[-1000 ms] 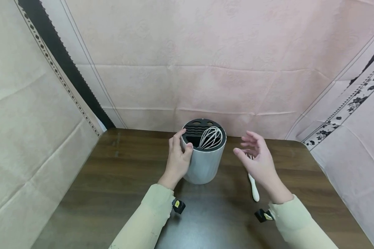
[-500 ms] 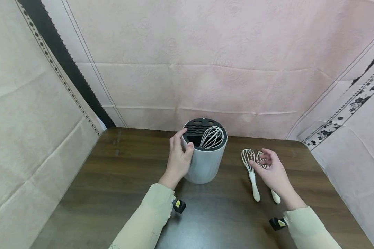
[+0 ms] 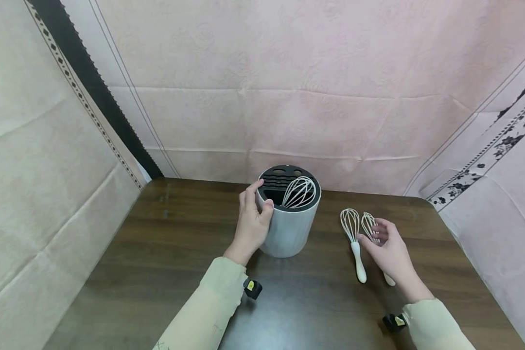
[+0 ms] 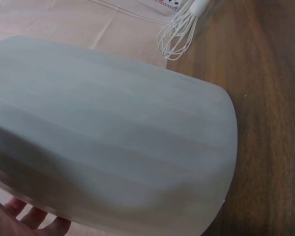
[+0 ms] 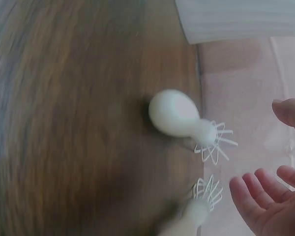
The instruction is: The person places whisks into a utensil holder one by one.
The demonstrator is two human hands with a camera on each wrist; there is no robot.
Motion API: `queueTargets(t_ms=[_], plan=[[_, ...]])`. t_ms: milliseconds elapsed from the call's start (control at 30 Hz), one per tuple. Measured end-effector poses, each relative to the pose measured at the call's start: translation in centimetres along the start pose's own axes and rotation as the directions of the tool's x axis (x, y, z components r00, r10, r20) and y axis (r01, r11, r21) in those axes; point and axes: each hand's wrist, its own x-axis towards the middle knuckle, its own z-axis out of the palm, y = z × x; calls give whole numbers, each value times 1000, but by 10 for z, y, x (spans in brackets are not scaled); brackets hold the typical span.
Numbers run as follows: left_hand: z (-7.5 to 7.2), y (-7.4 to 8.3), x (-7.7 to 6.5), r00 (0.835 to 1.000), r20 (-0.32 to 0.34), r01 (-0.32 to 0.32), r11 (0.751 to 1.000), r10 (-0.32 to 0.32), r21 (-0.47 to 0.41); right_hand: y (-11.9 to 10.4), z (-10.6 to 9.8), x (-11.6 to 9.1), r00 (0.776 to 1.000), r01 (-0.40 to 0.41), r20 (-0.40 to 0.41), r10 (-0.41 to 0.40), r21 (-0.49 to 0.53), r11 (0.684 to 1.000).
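Note:
My left hand [image 3: 250, 223] grips the left side of a grey-white utensil holder [image 3: 288, 236], thumb and fingertips up at its black slotted top. Wire loops of a white whisk [image 3: 298, 192] stick out of that top; its handle is hidden inside. Fingers [image 4: 33, 216] curve along the holder's wall in the left wrist view. Two more whisks lie on the table to the right. One whisk [image 3: 358, 262] shows fully. Over the other whisk [image 3: 389, 279] hovers my right hand [image 3: 390, 250], fingers loosely bent and holding nothing, covering its middle.
The brown wooden table [image 3: 166, 272] ends at a pale pink cloth backdrop [image 3: 288, 97]. Light cloth panels close off both sides. Black wrist cameras [image 3: 253, 288] sit at both cuffs.
My right hand has moved right and down from beside the nearer whisk to over the farther-right one, uncovering both whisks' heads. The left hand and the holder stay in place.

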Motion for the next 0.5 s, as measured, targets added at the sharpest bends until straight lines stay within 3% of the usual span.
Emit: queueTargets(t_ms=[233, 500], plan=[[0, -1, -1, 1000, -1, -7, 1000, 8, 7, 3, -4, -1, 1000, 12, 8, -12, 10, 1000], [0, -1, 0, 1000, 5, -7, 1000, 7, 3, 1, -1, 1, 998, -20, 63, 23, -54, 998]])
